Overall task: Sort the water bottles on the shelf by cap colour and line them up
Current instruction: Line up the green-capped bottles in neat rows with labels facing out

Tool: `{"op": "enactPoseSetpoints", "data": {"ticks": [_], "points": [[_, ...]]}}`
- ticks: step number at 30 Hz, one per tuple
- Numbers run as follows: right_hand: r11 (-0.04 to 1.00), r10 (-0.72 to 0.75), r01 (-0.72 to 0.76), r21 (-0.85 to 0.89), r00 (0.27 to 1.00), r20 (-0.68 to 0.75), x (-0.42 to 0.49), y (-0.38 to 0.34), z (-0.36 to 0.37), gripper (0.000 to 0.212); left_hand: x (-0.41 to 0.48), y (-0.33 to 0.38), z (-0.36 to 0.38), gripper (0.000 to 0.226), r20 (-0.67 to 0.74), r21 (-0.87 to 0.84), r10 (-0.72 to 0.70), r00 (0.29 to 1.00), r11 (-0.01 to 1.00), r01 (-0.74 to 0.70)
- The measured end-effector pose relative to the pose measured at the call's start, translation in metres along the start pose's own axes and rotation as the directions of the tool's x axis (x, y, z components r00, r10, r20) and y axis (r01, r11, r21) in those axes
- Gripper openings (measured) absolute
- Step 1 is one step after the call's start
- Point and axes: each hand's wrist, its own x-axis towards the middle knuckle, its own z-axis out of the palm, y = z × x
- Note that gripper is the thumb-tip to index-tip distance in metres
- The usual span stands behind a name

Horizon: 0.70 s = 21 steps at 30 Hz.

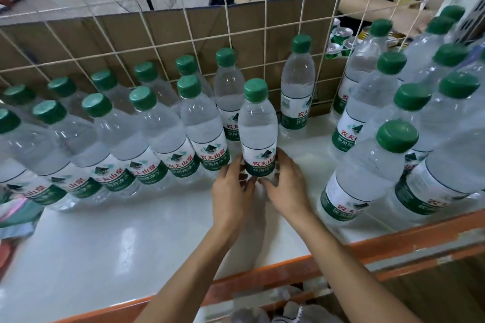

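Note:
A clear water bottle with a green cap [258,126] stands upright on the white shelf [131,238], at the right end of the front row. My left hand [232,189] and my right hand [287,185] hold its base from either side, fingers curled round the lower label. Two rows of green-capped bottles [147,123] run off to the left behind it. One single bottle [298,86] stands apart at the back. A cluster of several green-capped bottles [388,155] fills the right side.
A wire grid with cardboard [168,34] behind it backs the shelf. The orange shelf edge [341,254] runs along the front. Behind the grid at right sit green cans [338,39] and another person's arm [372,5].

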Motion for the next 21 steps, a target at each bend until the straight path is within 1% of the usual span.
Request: {"op": "enactPoseSetpoints", "data": {"ticks": [3, 6, 11, 17, 21], "points": [[1.0, 0.012, -0.011, 0.019, 0.999, -0.035, 0.009, -0.005, 0.011, 0.07, 0.002, 0.002, -0.002, 0.04, -0.065, 0.002, -0.029, 0.997, 1.0, 0.029], [1.0, 0.005, -0.005, 0.028, 1.0, -0.025, 0.02, -0.011, 0.02, 0.069, 0.002, 0.006, -0.005, 0.039, -0.116, 0.003, -0.044, 0.992, 0.999, 0.045], [1.0, -0.007, 0.007, 0.0, 1.0, -0.026, 0.025, -0.008, 0.025, 0.066, 0.004, 0.018, -0.012, 0.037, -0.215, 0.018, -0.007, 0.977, 1.0, 0.012], [1.0, -0.027, 0.027, 0.002, 0.999, -0.036, 0.026, -0.008, 0.025, 0.066, 0.005, 0.02, -0.009, 0.036, -0.233, 0.005, -0.042, 0.972, 0.999, 0.045], [0.999, -0.024, 0.023, -0.027, 0.999, -0.022, 0.025, -0.008, 0.023, 0.064, 0.002, 0.025, -0.007, 0.029, -0.281, -0.011, -0.048, 0.959, 0.999, 0.047]]}}
